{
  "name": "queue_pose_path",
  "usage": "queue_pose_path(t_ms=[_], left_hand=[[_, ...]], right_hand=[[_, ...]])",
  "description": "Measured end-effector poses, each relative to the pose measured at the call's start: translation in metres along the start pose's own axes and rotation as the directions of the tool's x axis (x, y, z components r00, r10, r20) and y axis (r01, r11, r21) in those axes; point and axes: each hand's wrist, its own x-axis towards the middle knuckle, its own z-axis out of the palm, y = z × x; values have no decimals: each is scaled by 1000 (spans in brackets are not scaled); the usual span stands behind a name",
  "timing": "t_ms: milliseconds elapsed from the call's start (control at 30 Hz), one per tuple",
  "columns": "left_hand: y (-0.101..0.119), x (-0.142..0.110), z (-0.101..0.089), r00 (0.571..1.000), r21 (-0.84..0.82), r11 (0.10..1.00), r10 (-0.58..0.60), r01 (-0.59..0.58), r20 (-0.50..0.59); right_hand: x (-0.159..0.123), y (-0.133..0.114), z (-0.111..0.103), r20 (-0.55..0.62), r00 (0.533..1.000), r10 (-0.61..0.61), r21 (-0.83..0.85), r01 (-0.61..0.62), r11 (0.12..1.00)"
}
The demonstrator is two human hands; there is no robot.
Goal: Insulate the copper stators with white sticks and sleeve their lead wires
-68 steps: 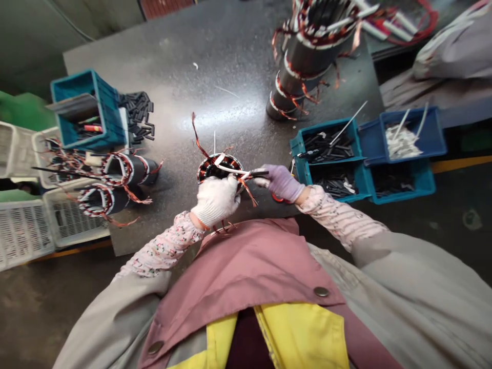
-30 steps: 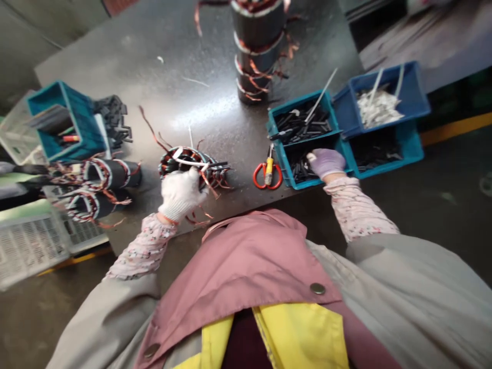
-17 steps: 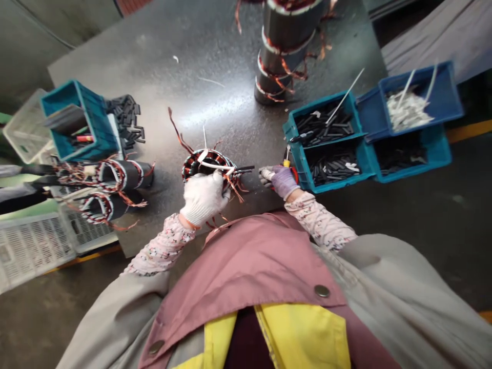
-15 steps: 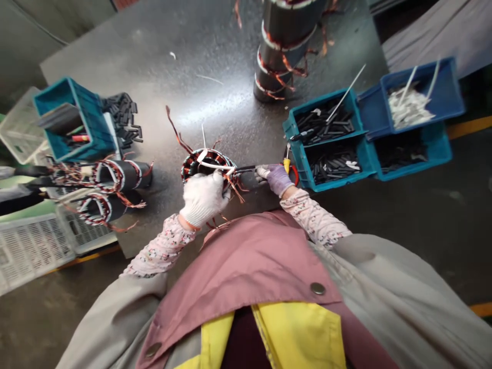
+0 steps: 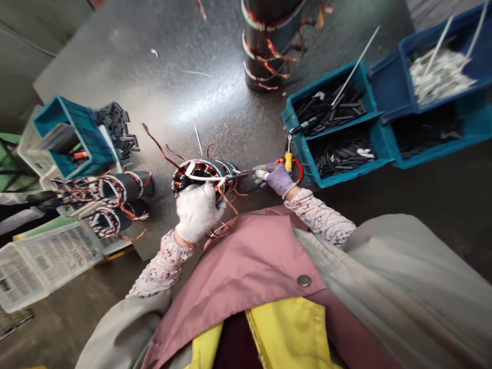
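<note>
Returning from bin, right hand

Four teal bins, one yellow-handled tool, one red-handled tool

No text, label, brand, number or sign can be read anywhere (the red-and-white cylindrical item in the teal plastic box may carry print, but it is too small to tell).
</note>
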Motion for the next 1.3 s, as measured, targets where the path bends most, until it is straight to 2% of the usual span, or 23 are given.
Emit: queue_pose_path(t_ms=[233,400,633,733,800,867,933,1000,1033,1133,1200,1300], left_hand=[[1,-2,-2,999,47,998,-37,37,11],[-2,-2,0,1000,44,999,-19,20,-14],[0,-3,0,999,16,999,-37,37,4],[-1,-3,2,1000,0,1000,-28,28,-10],[-3,-3,5,999,-4,1000,-20,19,-41],[-4,-3,8,997,-10,1000,-5,5,-75],[-5,-3,9,995,-18,1000,13,-15,-96],[-5,-3,10,995,-24,999,27,-30,-98],[-5,-3,10,995,-27,999,33,-36,-97],[-4,-4,10,991,-44,997,51,-57,-120],[-4,-4,11,987,-57,996,66,-75,-148],[-4,-5,12,981,-65,993,88,-101,-171]], right_hand=[[-7,4,10,44,995,-94,-21,95,995],[-12,6,8,3,999,-51,6,51,999],[-15,8,12,-2,1000,-1,98,1,995],[-14,5,18,0,1000,-12,5,12,1000],[-11,0,20,10,998,-63,-117,64,991],[-6,-8,18,86,986,-140,-271,158,950],[-1,-16,8,214,953,-216,-402,287,870],[2,-21,-6,283,932,-225,-467,339,817],[3,-23,-12,274,942,-196,-472,309,826],[1,-22,-22,178,984,-24,-378,91,921],[-2,-18,-18,162,986,48,-269,-3,963],[-7,-11,-6,152,985,83,-146,-61,987]])
